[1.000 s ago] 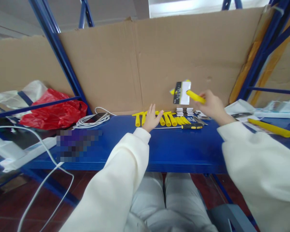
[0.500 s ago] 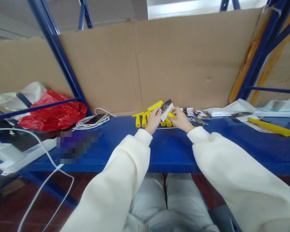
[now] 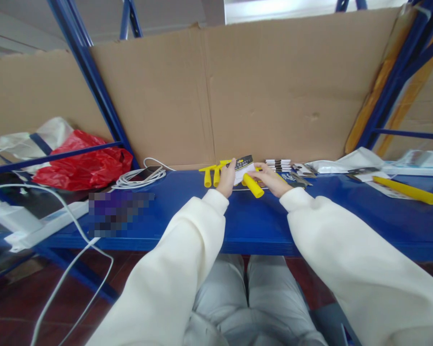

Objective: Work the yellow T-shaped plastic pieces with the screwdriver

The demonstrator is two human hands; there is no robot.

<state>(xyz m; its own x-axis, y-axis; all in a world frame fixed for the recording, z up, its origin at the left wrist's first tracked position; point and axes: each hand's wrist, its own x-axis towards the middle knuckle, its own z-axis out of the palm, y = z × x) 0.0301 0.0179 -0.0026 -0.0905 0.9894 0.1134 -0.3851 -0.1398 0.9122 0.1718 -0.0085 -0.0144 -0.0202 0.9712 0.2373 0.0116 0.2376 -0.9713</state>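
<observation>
A black-and-white card (image 3: 243, 164) is pinched in my left hand (image 3: 227, 179), its dark printed strip at the top. My right hand (image 3: 268, 179) is closed at the card's lower right, around the upper part of a yellow T-shaped hand tool (image 3: 254, 186). That tool's round handle points down toward me; my fingers and the card hide most of its head. Just left of my left hand, similar yellow T-shaped tools (image 3: 207, 178) lie on the blue shelf (image 3: 187, 211), handles toward me.
Behind my right hand is a stack of black-and-white cards (image 3: 278, 165). A long yellow-handled tool (image 3: 407, 190) lies at the right near white plastic packaging (image 3: 346, 162). Coiled white cable (image 3: 140, 179), a red plastic bag (image 3: 84, 161) and a power strip (image 3: 46, 226) are at the left. Cardboard (image 3: 274, 86) stands behind.
The yellow tool's handle has swung down toward me, out of my right fingers' wrap. The card has turned flatter and sits slightly lower. My right fingers have moved to the card's edge.
</observation>
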